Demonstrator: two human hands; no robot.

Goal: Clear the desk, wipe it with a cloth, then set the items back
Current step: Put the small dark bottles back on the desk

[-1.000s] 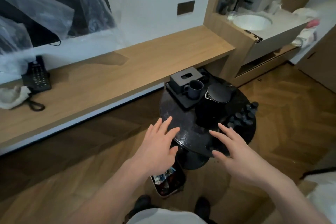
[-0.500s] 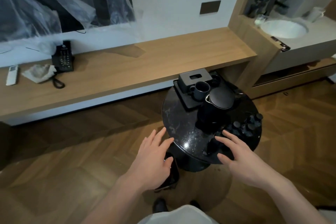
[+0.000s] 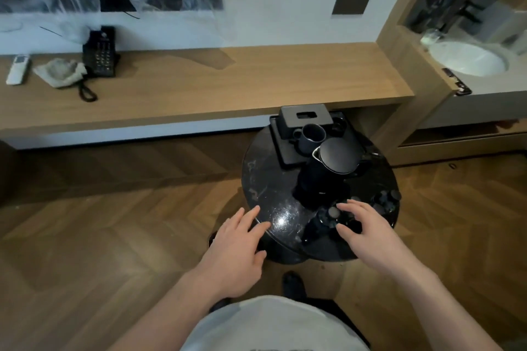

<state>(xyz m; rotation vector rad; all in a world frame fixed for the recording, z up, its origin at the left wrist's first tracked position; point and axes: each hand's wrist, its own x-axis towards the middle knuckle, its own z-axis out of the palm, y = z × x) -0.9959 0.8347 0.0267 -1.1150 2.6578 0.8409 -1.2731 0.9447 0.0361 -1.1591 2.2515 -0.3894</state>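
Head view looks down on a round black tabletop (image 3: pixel 265 179) crowded with dark items taken off the long wooden desk (image 3: pixel 228 80). Left hand (image 3: pixel 242 242), fingers straight and spread, holds nothing at the near rim. Right hand (image 3: pixel 368 234), fingers loosely spread, hovers above small dark bottles (image 3: pixel 330 216); whether it touches them is unclear. Behind stand a black kettle (image 3: pixel 328 171), a mug (image 3: pixel 312 135) and a tissue box (image 3: pixel 306 118) on a tray (image 3: pixel 285 151). The bottles look light and tippy: probably best taken by the neck, clear of the kettle. On the desk remain a crumpled cloth (image 3: pixel 60 71), telephone (image 3: pixel 100 51) and remote (image 3: pixel 18 68).
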